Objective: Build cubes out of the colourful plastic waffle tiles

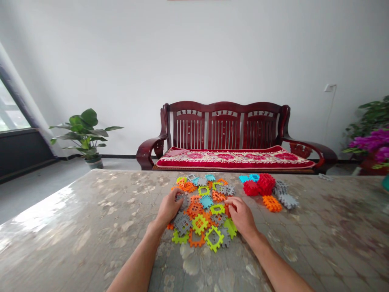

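A spread of notched plastic interlocking tiles (199, 224) in lime, orange, grey and light blue lies between my hands, many overlapping. At the left side of the spread, my left hand (169, 207) has its fingers curled closed on a grey interlocking tile (182, 200). My right hand (242, 215) rests at the right side, thumb and index finger bent together at the edge of an orange interlocking tile (227, 210). Its other fingers are folded and partly hidden. A lime tile with an open middle (214, 239) lies nearest to me.
To the right sit sorted stacks: red tiles (265, 184), orange tiles (272, 203), grey tiles (287, 200) and blue tiles (254, 177). A patterned cover lies over the table (91, 243). Behind it stands a dark red wooden bench (225, 125), with potted plants (88, 129) to either side.
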### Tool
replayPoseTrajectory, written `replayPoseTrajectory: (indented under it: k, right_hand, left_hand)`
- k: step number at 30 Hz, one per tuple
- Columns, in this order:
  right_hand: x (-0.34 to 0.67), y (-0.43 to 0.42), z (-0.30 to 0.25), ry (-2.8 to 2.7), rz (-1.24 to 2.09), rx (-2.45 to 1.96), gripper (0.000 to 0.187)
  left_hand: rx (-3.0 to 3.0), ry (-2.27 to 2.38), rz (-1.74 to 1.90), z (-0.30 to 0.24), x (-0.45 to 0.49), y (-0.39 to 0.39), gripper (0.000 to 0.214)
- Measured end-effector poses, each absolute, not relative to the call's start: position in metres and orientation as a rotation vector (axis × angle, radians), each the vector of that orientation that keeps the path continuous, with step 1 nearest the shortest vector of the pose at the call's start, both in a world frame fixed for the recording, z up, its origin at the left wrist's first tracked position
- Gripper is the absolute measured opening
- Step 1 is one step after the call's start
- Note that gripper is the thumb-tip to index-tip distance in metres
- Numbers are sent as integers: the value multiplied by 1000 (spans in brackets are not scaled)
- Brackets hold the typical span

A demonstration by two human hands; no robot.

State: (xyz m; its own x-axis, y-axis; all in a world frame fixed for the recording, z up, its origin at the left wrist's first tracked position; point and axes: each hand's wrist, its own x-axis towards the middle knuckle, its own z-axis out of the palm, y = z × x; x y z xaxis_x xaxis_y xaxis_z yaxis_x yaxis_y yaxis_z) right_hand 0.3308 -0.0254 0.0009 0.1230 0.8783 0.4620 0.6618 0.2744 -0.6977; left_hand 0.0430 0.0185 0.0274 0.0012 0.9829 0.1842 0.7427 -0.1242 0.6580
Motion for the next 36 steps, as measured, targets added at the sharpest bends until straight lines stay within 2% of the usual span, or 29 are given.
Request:
replayPoseTrajectory:
  k: [6, 9, 13, 16, 20, 26, 29, 36]
  right_hand:
    - [331, -26, 1, -1606, 301, -1456, 29]
    - [331, -26, 1, -1605, 298, -1450, 30]
    - [331, -27, 2, -1605, 288, -1447, 30]
    - [331, -27, 2, -1600, 259, -1442, 31]
    - [329, -29, 3, -1634, 193, -1415, 31]
    - [329, -29, 1, -1667, 147, -1408, 32]
    - [328, -29, 2, -1675, 141, -1397, 32]
    - [327, -31, 7, -1700, 117, -1388, 31]
  left_hand:
    - [1834, 1495, 1166, 31, 56, 20, 15]
    - [1845, 1247, 1178, 33, 67, 14, 11]
    - [1906, 1008, 1110, 33, 74, 8, 21]
    - [1965, 1128, 1109, 37, 72, 6, 25]
    - [2077, 1336, 976, 48, 72, 2, 20]
    - [2375, 1337, 685, 51, 83, -9, 54]
    - [2393, 1376, 597, 45, 86, -10, 54]
    - [2214, 1297, 834, 40, 87, -6, 49]
